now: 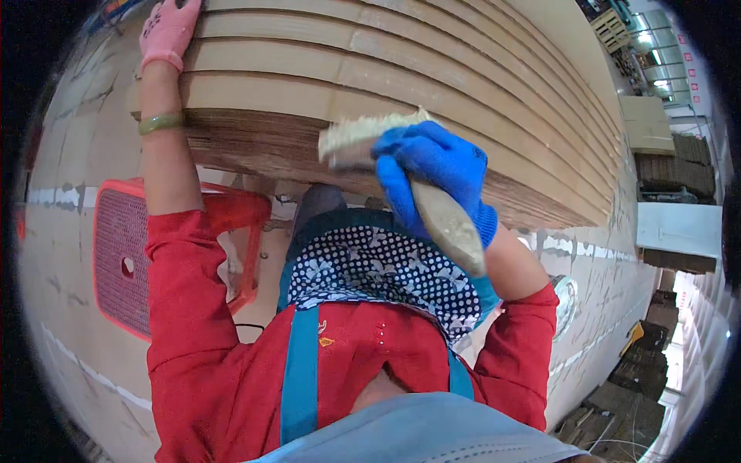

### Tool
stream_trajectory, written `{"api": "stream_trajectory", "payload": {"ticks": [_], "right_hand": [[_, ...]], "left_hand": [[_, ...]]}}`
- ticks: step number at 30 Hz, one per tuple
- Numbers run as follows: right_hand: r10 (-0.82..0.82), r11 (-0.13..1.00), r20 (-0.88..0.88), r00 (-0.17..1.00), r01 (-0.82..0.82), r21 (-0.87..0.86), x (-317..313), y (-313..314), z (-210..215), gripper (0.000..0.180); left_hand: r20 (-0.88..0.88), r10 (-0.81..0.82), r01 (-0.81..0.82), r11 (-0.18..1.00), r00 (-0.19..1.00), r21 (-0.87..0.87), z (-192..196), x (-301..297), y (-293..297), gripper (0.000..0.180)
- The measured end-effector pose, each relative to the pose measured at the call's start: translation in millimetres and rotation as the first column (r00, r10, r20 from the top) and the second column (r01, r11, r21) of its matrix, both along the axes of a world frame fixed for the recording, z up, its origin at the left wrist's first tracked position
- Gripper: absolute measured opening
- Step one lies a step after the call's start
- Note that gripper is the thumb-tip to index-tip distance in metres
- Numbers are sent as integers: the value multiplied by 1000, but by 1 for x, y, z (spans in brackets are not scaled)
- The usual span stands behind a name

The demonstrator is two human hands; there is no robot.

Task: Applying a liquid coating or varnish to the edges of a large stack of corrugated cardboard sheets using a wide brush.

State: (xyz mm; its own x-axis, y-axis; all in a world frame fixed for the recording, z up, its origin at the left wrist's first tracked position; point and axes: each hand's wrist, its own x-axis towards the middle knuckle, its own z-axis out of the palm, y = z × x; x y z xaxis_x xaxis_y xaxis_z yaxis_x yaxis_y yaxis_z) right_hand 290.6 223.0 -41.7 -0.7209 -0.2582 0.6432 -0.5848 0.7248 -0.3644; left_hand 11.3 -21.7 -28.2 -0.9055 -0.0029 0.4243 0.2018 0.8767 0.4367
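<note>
Wrapped firmly around a wide wooden brush [448, 224], the blue-gloved right hand [436, 174] has its fingers closed over the part where handle meets head. The brush is in front of the person's body, its pale bristles pointing away, over the near edge of a stack of brown sheets [401, 42]; whether they touch it cannot be told. Its thick handle end slants back toward the person's right. Well apart, the pink-gloved left hand [167, 32] is at the stack's left end, its fingers partly cut off by the upper border, so its grip cannot be told. The sheets overlap in stepped rows. A red stool [122, 251] stands below the left forearm, beside a dotted apron [378, 266].
</note>
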Motion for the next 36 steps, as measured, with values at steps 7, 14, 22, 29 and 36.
{"api": "stream_trajectory", "payload": {"ticks": [7, 14, 22, 29, 36], "right_hand": [[-173, 984, -233, 957, 158, -81, -43, 41, 25, 6], [-96, 949, 129, 987, 130, -286, 69, 75, 8, 7], [-591, 702, 99, 800, 572, -425, 86, 227, 26, 7], [-541, 775, 165, 824, 565, -281, 160, 183, 0, 9], [-724, 463, -462, 512, 857, 225, 125, 292, 63, 22]], "left_hand": [[-164, -185, 197, 978, 969, 60, -20, -32, 17, 61], [-227, -212, 167, 965, 951, -202, -39, -78, -30, 57], [-174, -119, 86, 980, 978, -181, -33, -67, -7, 58], [-158, -96, 54, 966, 983, -251, -44, -89, -32, 57], [-227, -171, 84, 933, 959, -350, -40, -82, -30, 56]]}}
